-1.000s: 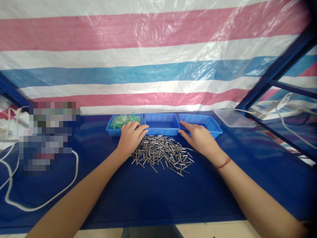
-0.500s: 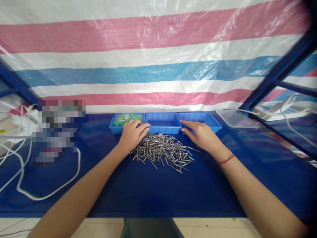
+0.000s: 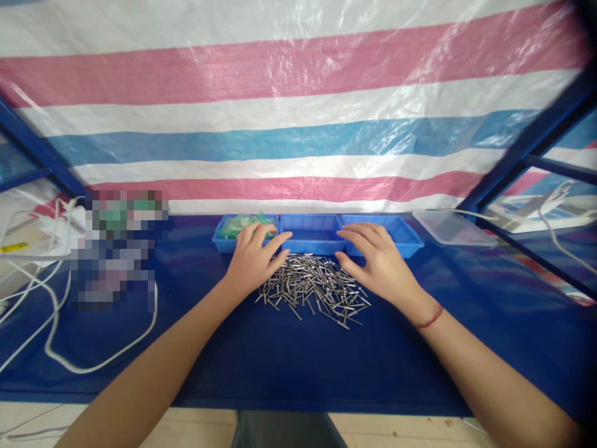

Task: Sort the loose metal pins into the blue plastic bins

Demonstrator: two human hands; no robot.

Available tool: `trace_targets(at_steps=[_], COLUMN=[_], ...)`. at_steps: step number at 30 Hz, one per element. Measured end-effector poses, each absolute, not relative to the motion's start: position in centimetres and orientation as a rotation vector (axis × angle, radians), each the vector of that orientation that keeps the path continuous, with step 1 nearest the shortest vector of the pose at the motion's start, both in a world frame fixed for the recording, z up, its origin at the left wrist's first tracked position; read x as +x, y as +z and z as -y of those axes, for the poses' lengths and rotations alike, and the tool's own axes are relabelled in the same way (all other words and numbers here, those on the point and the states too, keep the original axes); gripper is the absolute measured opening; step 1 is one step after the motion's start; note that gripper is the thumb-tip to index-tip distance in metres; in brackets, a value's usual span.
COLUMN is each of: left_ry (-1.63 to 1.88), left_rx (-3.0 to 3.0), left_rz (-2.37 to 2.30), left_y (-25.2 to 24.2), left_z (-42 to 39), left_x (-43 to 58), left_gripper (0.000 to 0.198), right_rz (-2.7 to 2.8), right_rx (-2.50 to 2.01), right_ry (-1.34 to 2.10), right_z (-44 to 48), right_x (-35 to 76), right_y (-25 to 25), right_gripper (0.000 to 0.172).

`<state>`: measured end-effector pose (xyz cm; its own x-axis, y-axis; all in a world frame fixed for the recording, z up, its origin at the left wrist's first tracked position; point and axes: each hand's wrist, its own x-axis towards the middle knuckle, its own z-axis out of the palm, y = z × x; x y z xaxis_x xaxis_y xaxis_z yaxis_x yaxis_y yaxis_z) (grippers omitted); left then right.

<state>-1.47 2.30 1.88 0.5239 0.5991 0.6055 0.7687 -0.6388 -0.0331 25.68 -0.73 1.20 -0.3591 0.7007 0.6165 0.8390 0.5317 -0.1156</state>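
A loose pile of silvery metal rivets (image 3: 317,286) lies on the blue table between my hands. My left hand (image 3: 254,256) is open at the pile's upper left, its fingers over the front of the left blue bin (image 3: 224,245), which holds green-and-clear plastic packets (image 3: 240,225). Fingers apart and holding nothing, my right hand (image 3: 375,258) hovers at the pile's upper right, in front of the right blue bin (image 3: 405,235). Between them stands the middle blue bin (image 3: 310,246), with nothing visible inside.
A clear plastic lid (image 3: 454,229) lies right of the bins. White cables (image 3: 88,368) loop over the table's left side, near a blurred-out patch. Blue metal frame posts (image 3: 508,155) rise at both sides, before a striped sheet (image 3: 298,140).
My right hand has moved a little left, off the right bin's front toward the middle bin. The fingers of both hands have spread wider. The whole view has shifted slightly.
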Motion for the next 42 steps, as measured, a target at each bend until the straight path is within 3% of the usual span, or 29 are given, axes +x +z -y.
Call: trace_targets(at_steps=[2,4,6,9,13,22,26,32,38,40,42], left_ry=[-0.759,-0.613,-0.483,-0.41,-0.405,-0.552,-0.653,-0.847,-0.708,-0.601,-0.501], left_rx=[-2.655,-2.896,-3.074,-3.161,-3.099,-3.098,-3.139,-3.067,-2.926,-2.919,-2.94], left_rz=[1.026,0.879,0.765,0.738,0.923,1.046,1.107,1.136,1.198,1.213,1.247], left_y=[2.8,3.5,3.7,2.8,0.8,-0.3,-0.5,-0.8,0.2,0.4,0.3], left_z=[-1.4,-0.6,-0.1,0.1,0.1,1.0,1.1,0.9,1.4,1.5,1.6], left_x=[-1.7,-1.9,-2.1,-2.1,-1.8,-0.3,0.1,0.2,-0.3,-0.6,-0.9], left_gripper=[0.036,0.046,0.067,0.09,0.094,0.052,0.042,0.042,0.068,0.078,0.085], right_rz=[2.281,2.423,2.506,2.523,2.457,2.352,2.292,2.12,2.181,2.276,2.352], right_rx=[-1.129,-1.08,-1.117,-1.218,-1.23,-1.147,-1.108,-0.961,-0.959,-0.996,-1.032], right_ry=[-0.156,-0.034,0.035,0.078,0.121,0.131,0.152,0.216,0.207,0.23,0.275], right_z=[1.9,2.7,3.1,3.2,3.1,2.9,2.5,2.0,2.5,2.6,2.7], right_x=[24.4,23.3,22.5,22.0,21.5,20.3,20.0,19.2,21.6,22.9,23.7], right_y=[1.4,1.2,0.7,-0.2,-0.8,-1.1,-1.3,-1.5,0.7,1.6,1.8], right_gripper=[0.047,0.065,0.082,0.092,0.085,0.038,0.028,0.033,0.036,0.047,0.071])
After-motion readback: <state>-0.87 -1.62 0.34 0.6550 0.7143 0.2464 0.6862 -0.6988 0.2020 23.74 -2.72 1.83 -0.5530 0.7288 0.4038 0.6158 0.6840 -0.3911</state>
